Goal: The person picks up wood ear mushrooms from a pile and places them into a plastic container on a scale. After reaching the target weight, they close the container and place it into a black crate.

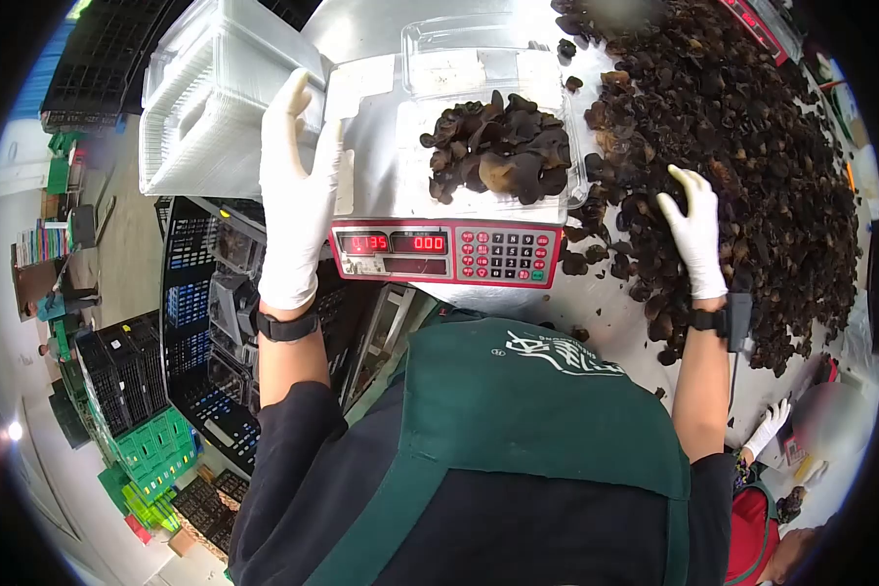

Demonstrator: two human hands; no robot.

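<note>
My left hand point(298, 200), in a white glove, has thumb and fingers spread beside a stack of clear plastic containers point(230, 107). Left of my right hand, a digital scale point(415, 256) with a red front panel shows 0.135 and 0.00. On its platform, a clear plastic container point(410, 166) holds a heap of dark wood ear mushrooms point(503, 146). My right hand point(695, 230), also gloved, reaches over the edge of a large pile of wood ear mushrooms point(752, 166), its fingers apart and nothing visible in them.
An upturned clear lid or tray point(459, 34) lies behind the scale. Black crates point(190, 322) holding clear packs stand lower left, with green crates point(156, 449) beyond. A co-worker's gloved hand point(770, 425) shows at lower right. Part of another red scale point(757, 29) is at top right.
</note>
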